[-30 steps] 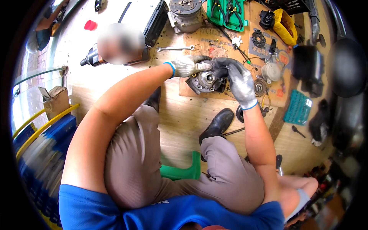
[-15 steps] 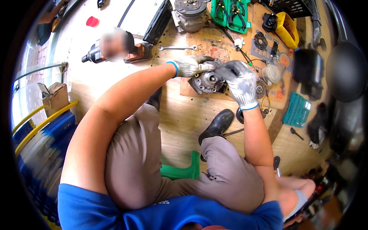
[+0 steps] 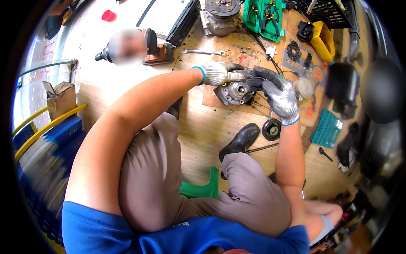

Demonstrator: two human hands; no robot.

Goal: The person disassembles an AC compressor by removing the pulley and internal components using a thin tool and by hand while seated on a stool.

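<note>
— Wooden floor [image 3: 198, 135] fills most of the view, pale planks running under everything. What sits on it?

— Largest first: a stack of blue crates [image 3: 46, 156] with a yellow rail at the far left, then a flat sheet of cardboard [image 3: 237, 46] spread at the top centre. The person sits low on a green stool [image 3: 201, 186], knees bent, one black shoe [image 3: 241, 139] planted just below the cardboard.

— And the part being worked on?

— A metal compressor body [image 3: 234, 91], round-faced with a hub in the middle, lies on the near edge of the cardboard, between both hands. A second, similar compressor [image 3: 220, 15] stands well apart at the top edge.

— How do the hands stand?

— Both wear grey knit gloves. The left hand [image 3: 220, 74] is closed over the upper left side of the compressor body, fingers curled around its housing. The right hand [image 3: 277, 95] comes in from the right with its fingers bent down onto the front face; whether it pinches a small piece or only presses there, I cannot tell.

— Anything else nearby?

— A green tool case [image 3: 264, 15] with pliers lies open at the top, a yellow box [image 3: 323, 40] to its right, and a teal socket tray [image 3: 327, 127] at the right. A black pulley [image 3: 271, 129] rests just under the right wrist. A combination wrench [image 3: 203, 52] lies above the left hand, near a black power tool [image 3: 156, 46].
</note>
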